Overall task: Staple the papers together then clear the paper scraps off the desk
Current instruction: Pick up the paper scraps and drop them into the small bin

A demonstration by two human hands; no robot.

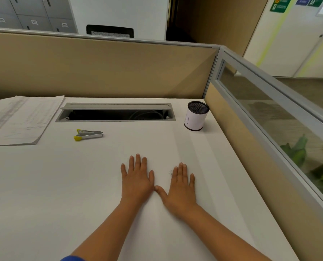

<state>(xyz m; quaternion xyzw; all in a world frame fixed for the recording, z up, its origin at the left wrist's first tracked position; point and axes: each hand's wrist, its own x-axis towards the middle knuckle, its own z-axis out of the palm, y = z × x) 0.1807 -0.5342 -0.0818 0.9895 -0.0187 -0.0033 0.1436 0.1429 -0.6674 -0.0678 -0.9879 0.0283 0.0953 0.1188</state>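
My left hand [137, 178] and my right hand [179, 189] lie flat, palms down, side by side on the white desk [72, 185], with nothing in either. A few tiny pale specks [170, 173] sit on the desk just left of my right hand's fingertips. A silver stapler with yellow ends [88, 134] lies on its side further back and to the left. A stack of printed papers [19, 119] rests at the far left of the desk.
A mesh pen cup wrapped in white paper [196, 116] stands at the back right. An open cable tray [115, 113] is set into the desk's rear. Tan partition panels [100, 68] close the back and right sides.
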